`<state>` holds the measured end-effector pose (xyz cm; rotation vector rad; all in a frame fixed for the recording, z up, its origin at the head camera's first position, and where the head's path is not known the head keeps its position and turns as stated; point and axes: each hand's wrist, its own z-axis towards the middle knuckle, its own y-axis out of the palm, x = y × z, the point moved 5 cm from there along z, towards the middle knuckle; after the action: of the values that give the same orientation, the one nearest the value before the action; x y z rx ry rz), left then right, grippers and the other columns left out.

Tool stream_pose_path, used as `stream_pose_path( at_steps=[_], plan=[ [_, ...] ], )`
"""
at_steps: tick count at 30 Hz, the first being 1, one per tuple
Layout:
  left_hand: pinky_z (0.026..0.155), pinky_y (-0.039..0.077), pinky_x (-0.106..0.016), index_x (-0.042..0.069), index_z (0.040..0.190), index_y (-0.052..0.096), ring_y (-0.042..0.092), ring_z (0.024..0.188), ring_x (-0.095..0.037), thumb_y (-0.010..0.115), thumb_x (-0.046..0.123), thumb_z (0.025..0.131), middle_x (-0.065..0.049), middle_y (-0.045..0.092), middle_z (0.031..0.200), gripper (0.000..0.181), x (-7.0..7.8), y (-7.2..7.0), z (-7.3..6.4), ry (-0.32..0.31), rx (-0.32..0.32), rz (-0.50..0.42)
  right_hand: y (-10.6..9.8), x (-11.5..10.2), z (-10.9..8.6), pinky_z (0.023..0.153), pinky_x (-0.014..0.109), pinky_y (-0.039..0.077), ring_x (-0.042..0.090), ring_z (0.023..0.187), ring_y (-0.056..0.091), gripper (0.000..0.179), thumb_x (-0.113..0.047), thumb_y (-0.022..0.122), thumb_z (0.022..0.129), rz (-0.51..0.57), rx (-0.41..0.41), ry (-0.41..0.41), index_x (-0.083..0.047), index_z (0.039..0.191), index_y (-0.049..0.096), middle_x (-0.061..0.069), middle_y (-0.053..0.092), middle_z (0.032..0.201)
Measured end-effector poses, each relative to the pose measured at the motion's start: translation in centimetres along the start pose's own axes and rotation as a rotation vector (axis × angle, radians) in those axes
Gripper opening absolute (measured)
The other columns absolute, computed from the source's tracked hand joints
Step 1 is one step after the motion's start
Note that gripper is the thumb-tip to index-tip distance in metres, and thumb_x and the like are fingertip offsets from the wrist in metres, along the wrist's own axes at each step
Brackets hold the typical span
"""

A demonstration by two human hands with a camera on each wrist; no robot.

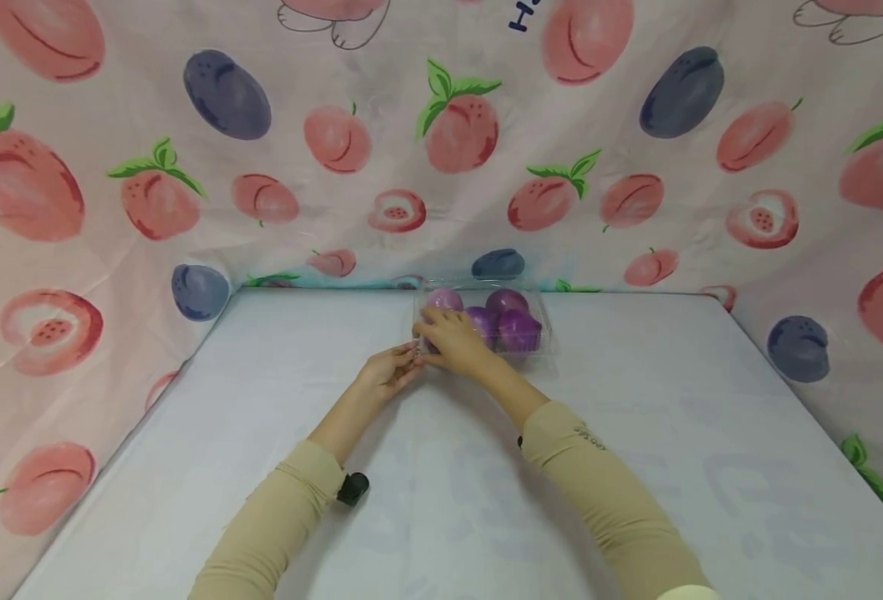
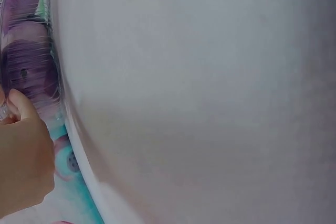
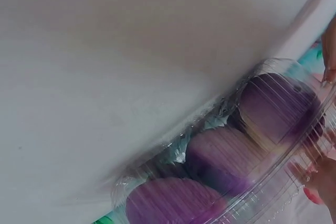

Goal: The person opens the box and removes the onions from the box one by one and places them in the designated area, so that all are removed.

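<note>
A clear plastic clamshell box [image 1: 544, 343] stands at the far middle of the table, with several round purple onion-like things [image 1: 519, 330] inside. At its front left corner my left hand [image 1: 384, 371] pinches the rim between thumb and fingers. My right hand [image 1: 454, 340] reaches over the same corner, fingers on top and thumb at the front edge, gripping the box there. It hides part of the contents. In the right wrist view, the ribbed plastic wall [image 3: 273, 174] shows a seam along its side, with fingertips [image 3: 315, 177] right at it.
The white-covered table [image 1: 426, 500] ends just behind the box. A fruit-print cloth [image 1: 381, 200] hangs behind and along both sides. Under the left forearm sits a small black camera [image 1: 353, 488].
</note>
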<state>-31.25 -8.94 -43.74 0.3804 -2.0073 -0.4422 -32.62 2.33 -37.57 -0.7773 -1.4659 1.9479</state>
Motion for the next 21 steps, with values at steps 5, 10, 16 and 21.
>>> stream_pose_path(
  at_steps=[5,10,16,21],
  plan=[
    [0.096,0.050,-0.033,-0.007,0.124,0.055,0.067,0.094,-0.019,0.056,-0.005,0.089,-0.014,0.065,0.099,0.034,-0.8,-1.5,2.7,0.058,-0.077,-0.068,0.0,-0.2,-0.1,0.104,0.056,0.036,0.038,0.125,0.047,0.029,-0.028,0.070,0.085,-0.024,0.028,-0.024,-0.014,0.110,0.063,0.015,0.050,0.135],
    [0.103,0.044,-0.031,-0.006,0.134,0.045,0.056,0.118,-0.024,0.047,-0.005,0.095,-0.016,0.057,0.123,0.039,-0.8,-1.6,2.9,0.036,0.011,0.000,0.2,-0.6,-0.4,0.104,0.061,0.035,0.042,0.124,0.048,0.018,-0.020,0.067,0.087,-0.056,0.057,-0.048,-0.014,0.104,0.067,0.021,0.050,0.134],
    [0.096,0.049,-0.033,-0.012,0.120,0.055,0.062,0.111,-0.028,0.058,-0.012,0.085,-0.021,0.061,0.121,0.035,-2.4,-4.2,7.7,0.056,-0.196,-0.123,0.6,-1.0,-0.6,0.101,0.064,0.036,0.041,0.122,0.051,0.014,-0.014,0.069,0.085,-0.081,0.124,-0.046,-0.013,0.099,0.069,0.023,0.052,0.131],
    [0.102,0.045,-0.032,-0.013,0.132,0.043,0.060,0.116,-0.025,0.049,-0.013,0.090,-0.020,0.058,0.126,0.043,-1.4,-2.6,4.8,0.039,-0.047,-0.032,0.8,-1.5,-0.8,0.098,0.063,0.040,0.041,0.119,0.053,0.019,-0.007,0.071,0.081,-0.133,0.193,-0.055,-0.012,0.098,0.068,0.023,0.055,0.127]
  ],
)
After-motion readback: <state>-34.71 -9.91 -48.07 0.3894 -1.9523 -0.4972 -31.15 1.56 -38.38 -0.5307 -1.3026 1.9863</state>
